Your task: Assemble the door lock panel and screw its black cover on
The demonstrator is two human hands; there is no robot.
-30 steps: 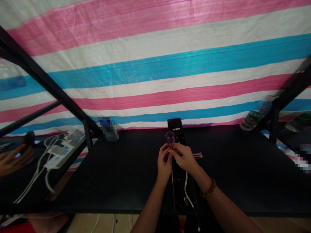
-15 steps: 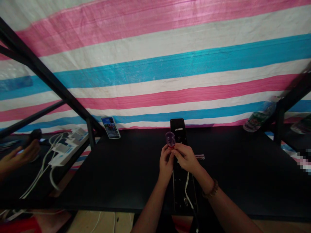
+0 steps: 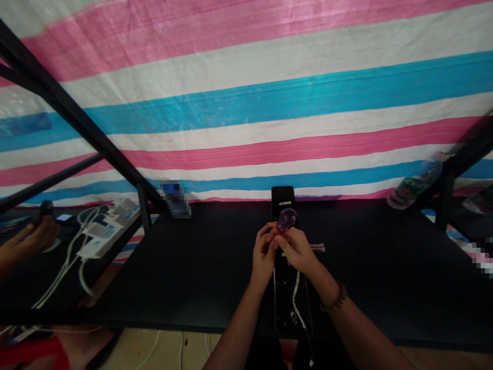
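A small, rounded, see-through purple piece (image 3: 287,219) with a red lower end is held up over the middle of the table. My right hand (image 3: 298,247) pinches it near the red end. My left hand (image 3: 265,246) is closed beside it, its fingertips meeting the right hand's at the base of the piece; what lies between them is hidden. Under both hands lies a long black panel (image 3: 283,295) with small holes and fittings. A white cable (image 3: 296,295) runs along it toward me. Just right of my right hand is a pinkish, clear, handle-like rod (image 3: 318,247), partly covered.
A blurred-out phone (image 3: 176,199) leans at the back left. A white power strip (image 3: 102,237) with plugs and cables stands left, near another person's hand (image 3: 36,237) gripping something dark. A plastic bottle (image 3: 410,187) leans at the back right by a black frame post (image 3: 444,198).
The purple piece has tilted and shifted to the right, from upright to leaning. My hands stay close together at its base. The view has shifted slightly.
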